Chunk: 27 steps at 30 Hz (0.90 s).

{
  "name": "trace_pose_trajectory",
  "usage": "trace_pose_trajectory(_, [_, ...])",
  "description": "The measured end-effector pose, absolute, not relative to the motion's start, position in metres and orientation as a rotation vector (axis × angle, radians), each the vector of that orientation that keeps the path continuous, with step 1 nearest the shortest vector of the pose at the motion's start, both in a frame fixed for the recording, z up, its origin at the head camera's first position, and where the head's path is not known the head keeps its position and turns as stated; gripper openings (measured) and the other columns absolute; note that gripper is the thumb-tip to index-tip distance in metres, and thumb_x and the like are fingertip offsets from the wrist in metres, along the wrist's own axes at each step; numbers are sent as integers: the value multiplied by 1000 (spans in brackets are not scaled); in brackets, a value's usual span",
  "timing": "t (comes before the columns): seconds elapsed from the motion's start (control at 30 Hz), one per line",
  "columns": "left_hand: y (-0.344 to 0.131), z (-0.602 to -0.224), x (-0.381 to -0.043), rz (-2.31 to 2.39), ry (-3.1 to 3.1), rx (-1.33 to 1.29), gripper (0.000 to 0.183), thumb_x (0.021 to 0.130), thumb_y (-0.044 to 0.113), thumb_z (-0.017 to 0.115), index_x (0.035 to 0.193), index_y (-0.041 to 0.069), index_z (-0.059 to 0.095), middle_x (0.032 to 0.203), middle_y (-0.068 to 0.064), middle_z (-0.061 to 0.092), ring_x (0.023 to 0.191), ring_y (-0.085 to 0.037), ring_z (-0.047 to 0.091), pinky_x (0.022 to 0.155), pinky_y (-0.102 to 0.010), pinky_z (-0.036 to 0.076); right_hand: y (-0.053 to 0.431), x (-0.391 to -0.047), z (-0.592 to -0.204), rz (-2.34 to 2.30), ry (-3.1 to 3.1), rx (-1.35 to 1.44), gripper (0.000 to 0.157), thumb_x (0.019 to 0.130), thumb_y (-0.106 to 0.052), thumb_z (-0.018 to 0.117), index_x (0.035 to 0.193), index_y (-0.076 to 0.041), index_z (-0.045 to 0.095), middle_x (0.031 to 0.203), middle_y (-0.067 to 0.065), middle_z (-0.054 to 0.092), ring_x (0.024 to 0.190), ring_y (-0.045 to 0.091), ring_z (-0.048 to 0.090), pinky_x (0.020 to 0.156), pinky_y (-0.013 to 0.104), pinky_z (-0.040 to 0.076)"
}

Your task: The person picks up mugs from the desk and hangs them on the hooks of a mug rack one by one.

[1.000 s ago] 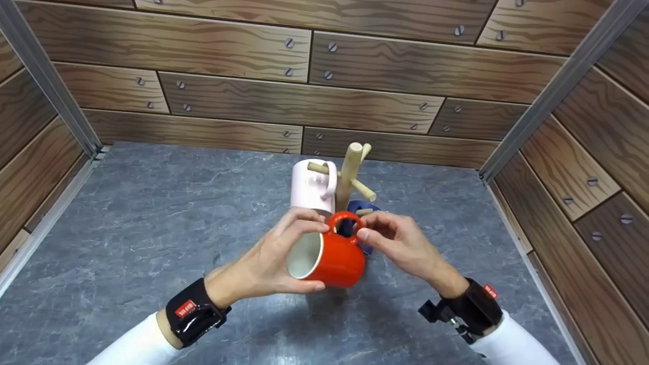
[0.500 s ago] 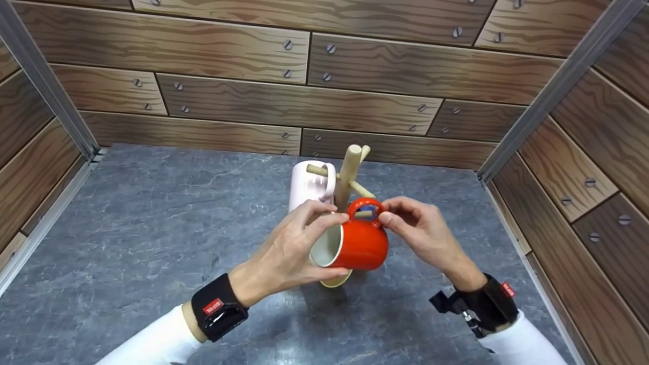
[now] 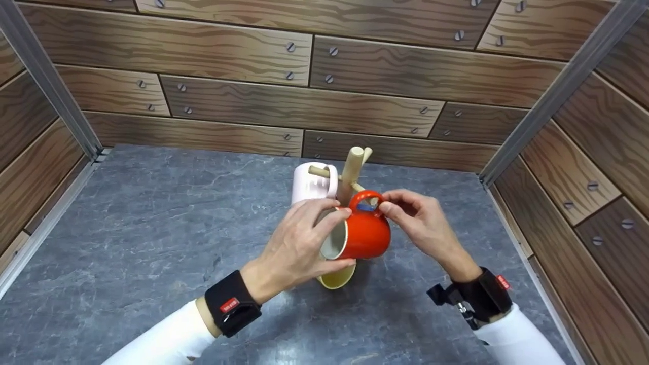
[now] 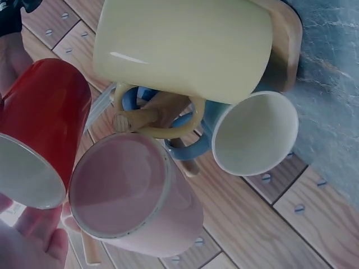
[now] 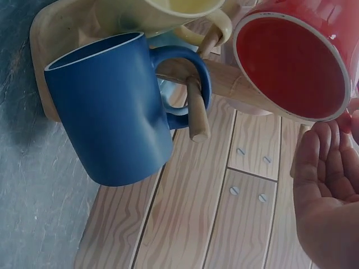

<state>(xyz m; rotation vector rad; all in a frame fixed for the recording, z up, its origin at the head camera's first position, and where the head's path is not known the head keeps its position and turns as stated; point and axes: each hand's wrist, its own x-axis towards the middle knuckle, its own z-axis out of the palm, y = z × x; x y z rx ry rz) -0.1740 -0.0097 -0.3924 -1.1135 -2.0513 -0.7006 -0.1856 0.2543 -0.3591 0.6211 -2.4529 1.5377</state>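
My left hand (image 3: 299, 238) grips a red mug (image 3: 368, 235) by its rim side, thumb below and fingers above. The mug lies tilted sideways, its white inside turned left and its handle up. Thumb and fingertips of my right hand (image 3: 423, 223) pinch that handle. Right behind it stands a wooden mug tree (image 3: 352, 170), and the handle overlaps one of its pegs in the head view. On the tree hang a pale pink mug (image 3: 308, 186), a yellow mug (image 4: 185, 45), a blue mug (image 5: 112, 112) and a light blue mug (image 4: 255, 134).
The tree's wooden base (image 4: 287, 42) rests on a grey marbled tabletop (image 3: 177, 228). Wood-patterned walls (image 3: 228, 96) with grey metal corner posts (image 3: 552, 86) enclose the back and sides. A bare peg (image 3: 367, 153) points up at the tree's back.
Both hands have carried the red mug right and up, toward the tree's right-hand peg. The yellow mug below has come into sight; the blue mug is now largely covered in the head view.
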Motion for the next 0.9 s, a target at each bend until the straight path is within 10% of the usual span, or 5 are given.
trace_pose_trajectory(0.9, [-12, -408, -184, -504, -2101, -1010, 87, 77, 57, 87, 141, 10, 52, 139, -18, 46, 125, -34, 46, 89, -42, 45, 247, -203, -369, 1484, -2461, 486, 20, 97, -9, 72, 115, 1, 75, 101, 10, 75, 84, 14, 67, 76, 19, 56])
